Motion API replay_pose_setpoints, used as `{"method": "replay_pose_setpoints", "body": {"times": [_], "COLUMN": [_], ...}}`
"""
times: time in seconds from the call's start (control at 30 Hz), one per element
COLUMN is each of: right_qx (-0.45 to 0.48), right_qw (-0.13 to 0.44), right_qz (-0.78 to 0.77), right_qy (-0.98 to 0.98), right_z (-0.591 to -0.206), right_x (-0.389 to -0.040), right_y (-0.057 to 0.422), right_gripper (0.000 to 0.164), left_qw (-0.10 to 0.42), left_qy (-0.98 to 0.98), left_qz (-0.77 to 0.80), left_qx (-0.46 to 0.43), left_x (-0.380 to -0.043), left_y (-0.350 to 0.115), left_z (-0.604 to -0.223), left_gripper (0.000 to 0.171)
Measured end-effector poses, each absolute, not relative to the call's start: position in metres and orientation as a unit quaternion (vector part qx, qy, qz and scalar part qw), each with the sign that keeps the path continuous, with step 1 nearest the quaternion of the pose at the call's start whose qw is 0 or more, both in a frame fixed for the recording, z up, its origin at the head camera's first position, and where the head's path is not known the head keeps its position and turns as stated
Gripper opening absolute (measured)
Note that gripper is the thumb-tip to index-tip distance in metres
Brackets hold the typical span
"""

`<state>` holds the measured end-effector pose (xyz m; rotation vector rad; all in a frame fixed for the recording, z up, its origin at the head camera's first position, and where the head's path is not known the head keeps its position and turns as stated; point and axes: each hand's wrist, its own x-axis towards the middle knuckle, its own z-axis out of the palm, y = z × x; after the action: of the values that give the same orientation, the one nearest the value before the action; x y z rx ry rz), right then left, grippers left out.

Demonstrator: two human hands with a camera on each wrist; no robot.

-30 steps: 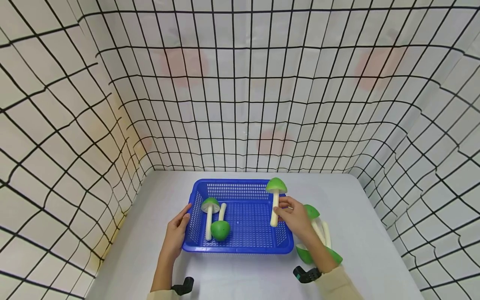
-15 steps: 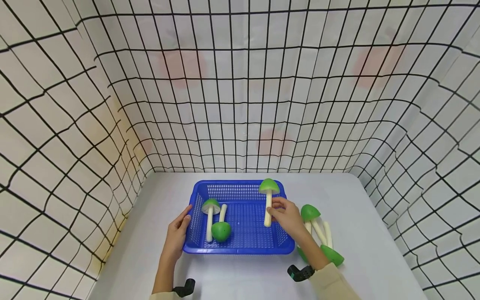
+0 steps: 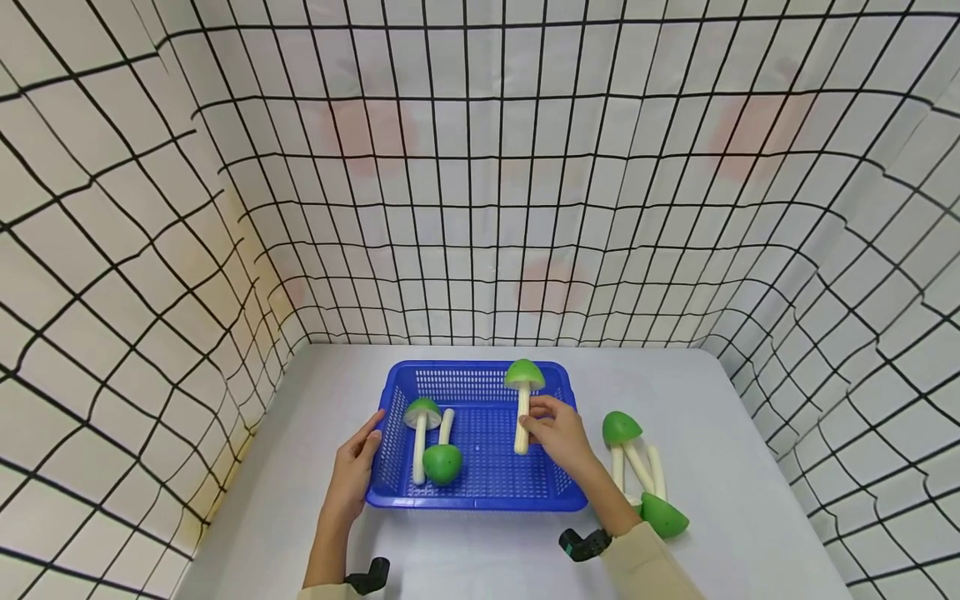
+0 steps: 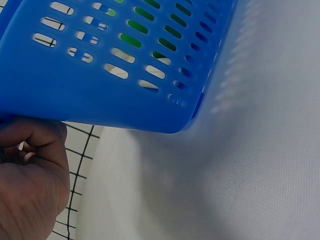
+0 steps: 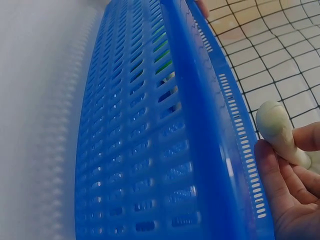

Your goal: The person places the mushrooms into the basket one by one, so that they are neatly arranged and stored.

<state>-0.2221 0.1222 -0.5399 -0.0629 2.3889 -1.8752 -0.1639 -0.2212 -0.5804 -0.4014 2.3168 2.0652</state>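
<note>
Blue, perforated plastic for the basket (image 3: pixel 474 503) at lower centre of the head view, set on a white counter (image 3: pixel 480 546). At its left edge, the left hand (image 3: pixel 354 467), fingers curled and gripping the rim, as seen too at the lower left of the left wrist view. At the basket's right half, the right hand (image 3: pixel 558 433), thumb and fingers pinching the pale stem of a green-capped mushroom (image 3: pixel 523 402); held nearly upright over the basket, cap at the top. In the right wrist view, at the right edge, the same stem's rounded end between thumb and fingers, apart from the basket rim. Inside the basket, toward its left side, two more: one mushroom with its cap toward the back (image 3: pixel 420 435), and just beside it another with its cap toward the front (image 3: pixel 442 463). At lower right of the frame, on the counter outside the basket, a cluster of mushrooms (image 3: pixel 640 468), partly hidden by the right forearm; exact number, cannot tell. At the bottom, beige sleeves (image 3: pixel 652 567) and black wrist devices (image 3: pixel 585 546). Filling the upper frame, a white backdrop (image 3: pixel 480 225) with a black grid.
</note>
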Motion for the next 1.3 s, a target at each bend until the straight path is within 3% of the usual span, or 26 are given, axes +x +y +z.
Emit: {"method": "replay_pose_setpoints", "body": {"times": [0.7,1.3], "right_qx": [-0.027,-0.026], "right_qw": [0.055,0.094], "right_qz": [-0.615,-0.599], "right_qy": [0.786,0.795], "right_z": [-0.549,-0.560], "right_x": [-0.224,-0.224], "right_y": [0.104,0.083], "right_gripper": [0.036,0.035], "left_qw": [0.008,0.001], "left_qy": [0.736,0.736], "left_qz": [0.664,0.666], "left_qx": [-0.128,-0.121], "left_x": [-0.163,-0.163], "left_y": [-0.222,-0.221], "left_z": [-0.578,-0.580], "left_gripper": [0.043,0.043]}}
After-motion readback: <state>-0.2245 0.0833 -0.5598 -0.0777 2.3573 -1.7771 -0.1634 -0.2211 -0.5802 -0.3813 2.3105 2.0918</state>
